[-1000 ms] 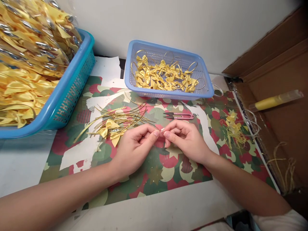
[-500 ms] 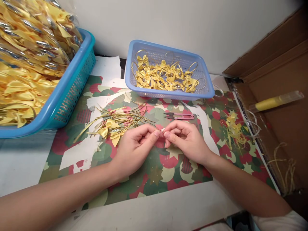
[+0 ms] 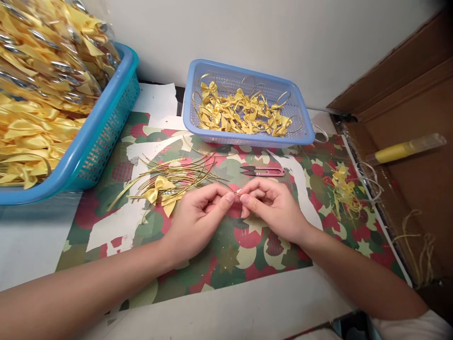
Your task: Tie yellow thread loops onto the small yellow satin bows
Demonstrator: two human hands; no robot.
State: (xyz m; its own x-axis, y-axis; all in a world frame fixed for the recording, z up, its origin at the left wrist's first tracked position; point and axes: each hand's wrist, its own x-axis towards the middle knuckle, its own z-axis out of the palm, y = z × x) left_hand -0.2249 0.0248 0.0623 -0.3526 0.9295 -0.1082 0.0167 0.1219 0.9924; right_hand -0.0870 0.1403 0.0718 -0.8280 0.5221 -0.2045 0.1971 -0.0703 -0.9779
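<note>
My left hand [image 3: 203, 217] and my right hand [image 3: 272, 205] meet fingertip to fingertip above the patterned sheet, both pinching. A short bit of thin cord [image 3: 237, 193] shows between them; most of it is hidden by the fingers. Just beyond my left hand lies a pile of gold cords [image 3: 177, 170]. On its near side rests a yellow satin bow [image 3: 158, 189], with more yellow ribbon partly covered by my left hand. Pink-handled thread snips [image 3: 262, 171] lie beyond my right hand, blades pointing left.
A blue basket [image 3: 249, 138] at the back holds yellow bows with gold loops. Another basket [image 3: 109, 127] at left is heaped with bows, some bagged. Yellow scraps [image 3: 345, 189] lie at right, near a cardboard box [image 3: 399, 179] and a yellow tubular tool [image 3: 406, 148].
Both hands keep the same pinch with only a tiny shift of the fingers. The whole view has slid very slightly; nothing else has visibly moved.
</note>
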